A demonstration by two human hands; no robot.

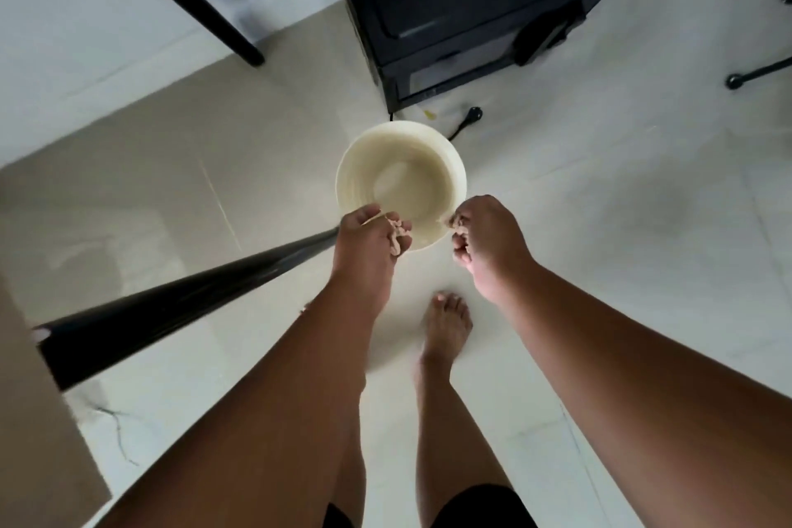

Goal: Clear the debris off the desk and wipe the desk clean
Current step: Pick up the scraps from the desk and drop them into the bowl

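Looked straight down at pale tiled floor [600, 270] from a standing height. Stood at centre frame: a round cream plastic bin [400, 184], open-mouthed, seemingly empty inside, set on the floor just below a black boxy appliance [467, 4] at upper centre. Held over the bin's near rim: both hands. Left hand [370, 240], at centre frame, curled around small pale crumpled scraps [396, 236], apparently debris, pinched in the fingers right above the bin's lower-left edge. Right hand [488, 240], just right of it, clenched in a loose fist beside the rim's lower-right edge; possibly a fragment at the fingertips, but too small and blurred to tell whether anything was gripped. Positioned that way, most likely, so the scraps would fall inside the bin rather than onto the tiles.

Judged as the disposal step: debris carried away from the surface and about to be dropped. Wiping not yet in evidence; no cloth visible anywhere.

Seen only as a tan slab [38, 420] at the lower left edge: probably the surface's corner, with a black tapered leg [171, 309] running from it toward centre frame, and another black leg [193, 0] at upper left. One bare foot [445, 326] planted below the bin, between the forearms. Risk worth noting: light scraps drifting past the rim if let go too early.
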